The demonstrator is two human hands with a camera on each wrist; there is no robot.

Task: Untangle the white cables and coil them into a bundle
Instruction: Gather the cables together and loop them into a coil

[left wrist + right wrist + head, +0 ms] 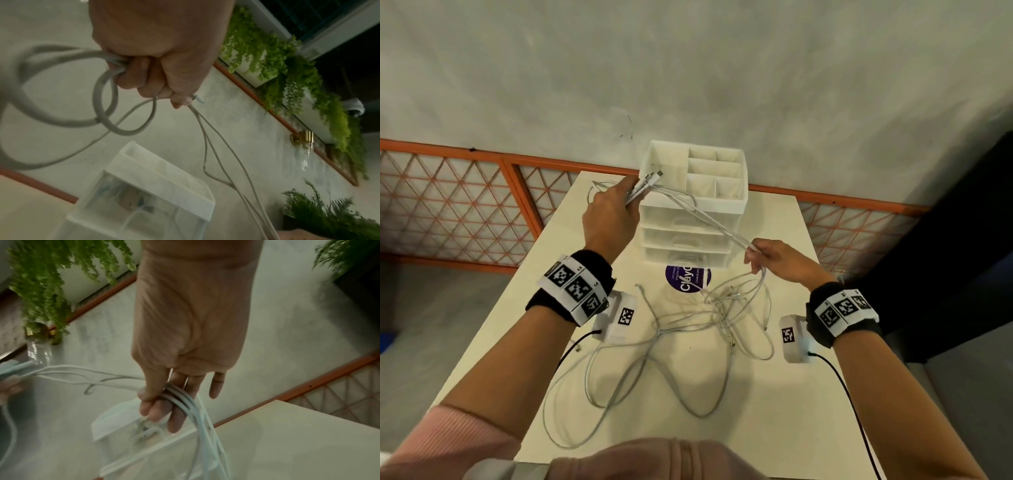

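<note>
Several white cables (709, 219) run taut between my two raised hands. My left hand (613, 212) grips their plug ends, which stick out past the fingers beside the organiser; in the left wrist view my fist (156, 65) also holds loops of cable (107, 113). My right hand (774, 260) pinches the same strands (185, 400) between thumb and fingers, lower and to the right. From there the cables drop into a loose tangle (729, 308) on the cream table (791, 411), with long loops (619, 377) spread toward the near edge.
A white drawer organiser (695, 205) with open top compartments stands at the back of the table, close behind both hands. A round purple sticker (686, 279) lies in front of it. A grey wall and an orange lattice fence (448, 202) lie beyond.
</note>
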